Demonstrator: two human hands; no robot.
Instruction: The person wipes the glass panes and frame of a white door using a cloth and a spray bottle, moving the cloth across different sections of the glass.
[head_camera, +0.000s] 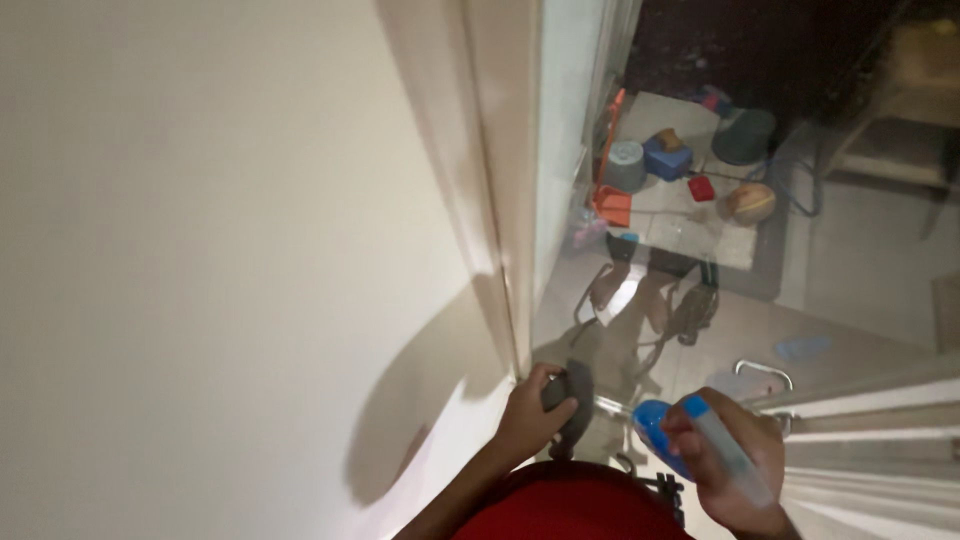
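- You are facing a big pale wall (200, 200) that is filling the left half of the view, with your own shadow falling across its lower part.
- You are standing right at a glass door (700, 300), close enough for both hands to reach the pane near its left frame (505, 220); through the glass, toys (665, 155) and a ball (750, 203) are lying on a mat, well apart from you.
- You are wearing a red garment (580, 505), which is showing at the bottom edge between your arms.
- Your right hand (725, 460) is holding a spray bottle (690, 445) with a blue head and a clear body, tilted and pointed toward the glass; the grip is wrapping fully around the bottle's neck, fingers closed on it.
- Your left hand (530, 410) is pressing a dark grey cloth (572, 400) flat against the lower corner of the pane, just beside the frame; the grip is clamping together on the cloth, bunching it so it is staying against the glass.
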